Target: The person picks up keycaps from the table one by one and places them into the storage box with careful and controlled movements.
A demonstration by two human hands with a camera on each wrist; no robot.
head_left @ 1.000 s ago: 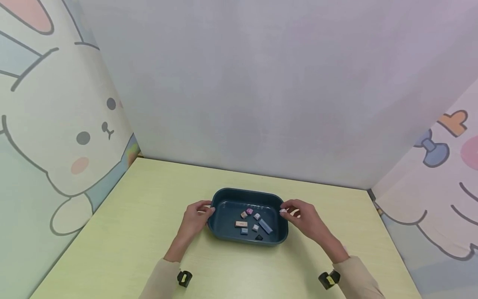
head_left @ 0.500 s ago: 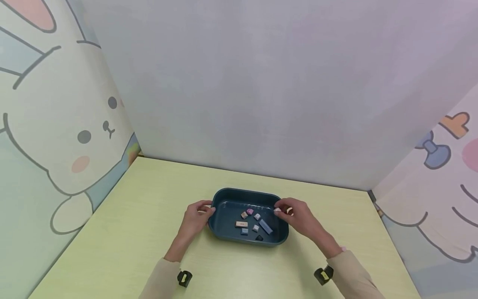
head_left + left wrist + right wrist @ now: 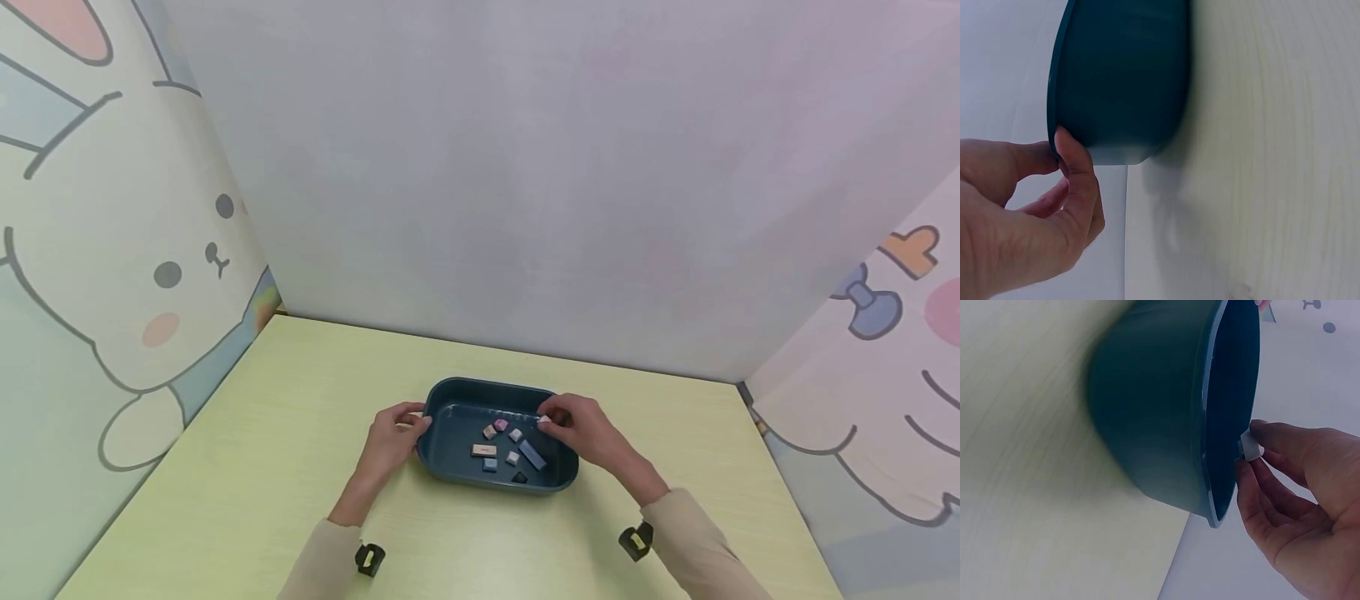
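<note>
A dark teal basin (image 3: 457,467) stands on the table with several keycaps inside. My left hand (image 3: 390,440) pinches its left rim between thumb and fingers, as the left wrist view also shows. Over the right part of the basin, my right hand (image 3: 585,427) holds a small white keycap (image 3: 1251,445) between thumb and fingertips. Below it lie a long blue keycap (image 3: 532,455), white keycaps (image 3: 515,435), a pink keycap (image 3: 501,425) and a tan keycap (image 3: 490,432). Nearer the front are a cream keycap (image 3: 483,451), a short blue keycap (image 3: 490,465) and a black keycap (image 3: 519,477).
The pale yellow-green table (image 3: 315,400) extends around the basin on all sides. A plain light wall (image 3: 480,183) rises behind the table's back edge. Walls with cartoon animals flank the table on left and right.
My right hand has moved left with the white keycap, from the basin's right rim to over its interior. The left hand and the basin have stayed in place.
</note>
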